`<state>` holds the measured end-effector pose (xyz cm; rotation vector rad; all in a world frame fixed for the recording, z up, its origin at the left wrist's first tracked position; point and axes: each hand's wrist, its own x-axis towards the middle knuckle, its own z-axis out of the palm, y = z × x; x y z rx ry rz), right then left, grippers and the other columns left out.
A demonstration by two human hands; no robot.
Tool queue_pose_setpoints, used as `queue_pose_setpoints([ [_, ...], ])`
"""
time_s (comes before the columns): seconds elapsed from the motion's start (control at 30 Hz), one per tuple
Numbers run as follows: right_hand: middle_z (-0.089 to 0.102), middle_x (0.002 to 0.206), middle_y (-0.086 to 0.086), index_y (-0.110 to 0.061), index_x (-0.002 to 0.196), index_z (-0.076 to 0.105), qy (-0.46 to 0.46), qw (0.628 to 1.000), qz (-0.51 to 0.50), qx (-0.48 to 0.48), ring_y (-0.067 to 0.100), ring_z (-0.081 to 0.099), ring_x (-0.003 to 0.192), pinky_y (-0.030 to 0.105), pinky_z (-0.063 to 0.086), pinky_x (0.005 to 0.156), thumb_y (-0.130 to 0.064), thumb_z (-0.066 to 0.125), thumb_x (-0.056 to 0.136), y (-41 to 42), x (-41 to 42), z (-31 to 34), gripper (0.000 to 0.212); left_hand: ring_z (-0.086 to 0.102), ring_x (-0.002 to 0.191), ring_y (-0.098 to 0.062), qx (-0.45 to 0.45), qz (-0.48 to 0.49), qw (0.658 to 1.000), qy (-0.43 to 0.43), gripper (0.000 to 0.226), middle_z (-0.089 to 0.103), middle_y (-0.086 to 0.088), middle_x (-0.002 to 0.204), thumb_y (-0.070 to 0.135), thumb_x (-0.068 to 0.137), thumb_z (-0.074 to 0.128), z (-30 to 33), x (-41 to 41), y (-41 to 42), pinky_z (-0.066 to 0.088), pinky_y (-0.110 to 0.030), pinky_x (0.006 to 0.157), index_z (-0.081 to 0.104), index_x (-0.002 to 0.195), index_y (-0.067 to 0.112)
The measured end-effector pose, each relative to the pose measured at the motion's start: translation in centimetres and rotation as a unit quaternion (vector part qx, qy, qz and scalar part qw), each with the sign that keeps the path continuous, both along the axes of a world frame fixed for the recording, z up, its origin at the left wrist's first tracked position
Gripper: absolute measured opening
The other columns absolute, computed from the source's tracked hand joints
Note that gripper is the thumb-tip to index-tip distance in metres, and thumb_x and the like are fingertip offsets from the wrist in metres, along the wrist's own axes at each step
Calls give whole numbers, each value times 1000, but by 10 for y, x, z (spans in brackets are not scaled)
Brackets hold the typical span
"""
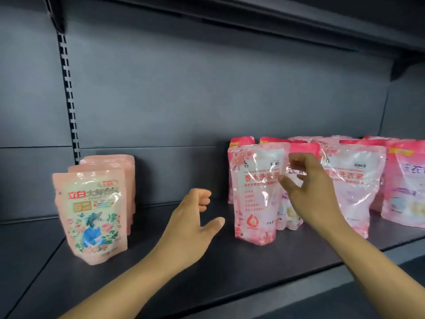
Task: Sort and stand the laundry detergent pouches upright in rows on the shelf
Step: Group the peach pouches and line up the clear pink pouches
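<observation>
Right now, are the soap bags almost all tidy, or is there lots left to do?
Mostly tidy, it seems. Done: a row of peach pouches stands upright on the left of the shelf, and pink pouches stand on the right. In hand: nothing is gripped; the right hand reaches at the front pink pouch, and the left hand hovers with nothing in it. Left: straightening the crowded pink group.

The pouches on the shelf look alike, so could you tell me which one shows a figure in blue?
The front pouch of the peach row at the left: it shows a blue-dressed figure among flowers; the right-hand pouches lack one.
</observation>
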<state>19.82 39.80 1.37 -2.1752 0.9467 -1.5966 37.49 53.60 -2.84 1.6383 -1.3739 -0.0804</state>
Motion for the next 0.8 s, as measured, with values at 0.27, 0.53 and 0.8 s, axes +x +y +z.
queue_pose_setpoints([
  [0.27,59,103,-7,-13,126,46,-23,978,171,120,11,59,96,19,48,81,-8,64,87,-81,-6,34,43,60,98,4,-37,29,982,184,33,64,14,112,23,88,64,19,-31,-83,46,-7,72,53,119,21],
  [0.53,74,86,6,-10,93,68,-7,940,288,181,23,71,81,36,58,74,-17,56,93,-108,8,30,14,66,73,-22,-121,96,949,276,25,71,-19,87,16,96,51,25,-40,-102,56,-37,73,64,88,-4],
  [0.8,71,91,20,-2,92,67,-22,953,272,129,41,66,88,54,53,78,-19,58,91,-90,73,32,19,67,59,-7,-204,132,919,310,23,72,1,70,12,96,51,30,2,-82,52,-18,51,65,78,6],
])
